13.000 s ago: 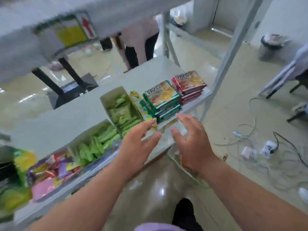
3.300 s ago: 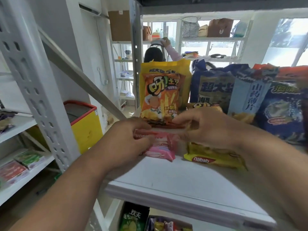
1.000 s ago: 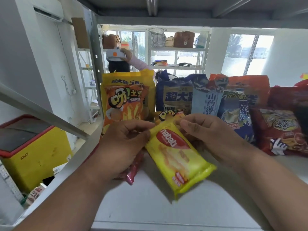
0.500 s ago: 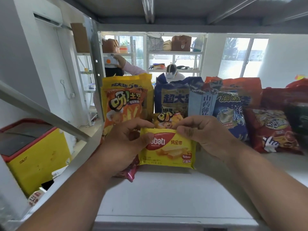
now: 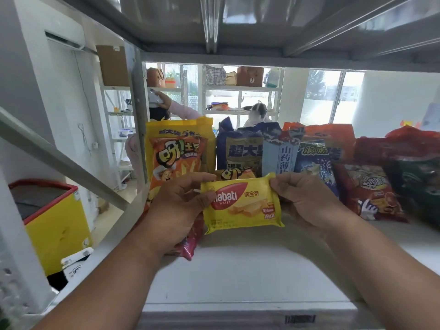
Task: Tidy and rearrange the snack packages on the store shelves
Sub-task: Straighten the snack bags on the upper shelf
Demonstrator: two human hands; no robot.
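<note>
Wafer packet [image 5: 242,206], one, pinched by left hand [image 5: 177,210] and right hand [image 5: 302,198]; one pink packet [image 5: 190,244] beneath.

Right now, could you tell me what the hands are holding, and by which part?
Both hands hold the yellow wafer packet: the left hand pinches its left edge, the right hand its upper right corner.

Wafer pack [image 5: 242,204]: you've got "nabati WAFER" on a red oval, facing you, "纳宝帝" to its right.
Orange bag [image 5: 177,158], left of and behind the wafer pack: you can read "呀!土豆"; the yellow bag [image 5: 207,132] behind it says "超大".
Dark blue bag [image 5: 240,151], behind the wafer pack: "超大".
Pale blue bag [image 5: 282,156], right of that: "山药薄".
Starry blue bag [image 5: 314,163], further right: "浪味".
Shelf edge [image 5: 247,315], below the wafer pack: your barcode sticker [image 5: 300,319], digits unreadable.
</note>
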